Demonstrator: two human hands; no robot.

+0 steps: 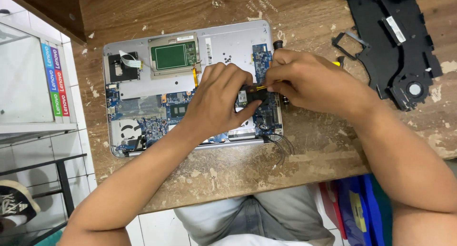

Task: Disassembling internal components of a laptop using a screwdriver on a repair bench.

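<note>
An opened laptop chassis (223, 36) lies bottom-up on a worn wooden table (304, 160), its blue motherboard (157, 124) exposed below the green trackpad board (172, 55). The left hand (214, 103) rests palm-down on the middle of the motherboard, fingers curled and spread, fingertips pressing beside a small dark component (252, 94) near the right edge of the board; it grips nothing. The right hand (307, 81) is closed around a yellow-handled screwdriver (259, 87), pinched between thumb and fingers, its tip meeting that dark component. Loose black wires (281, 146) trail off the chassis's lower right corner. A black plastic cover with a fan (395, 41) lies well apart at the table's upper right.
</note>
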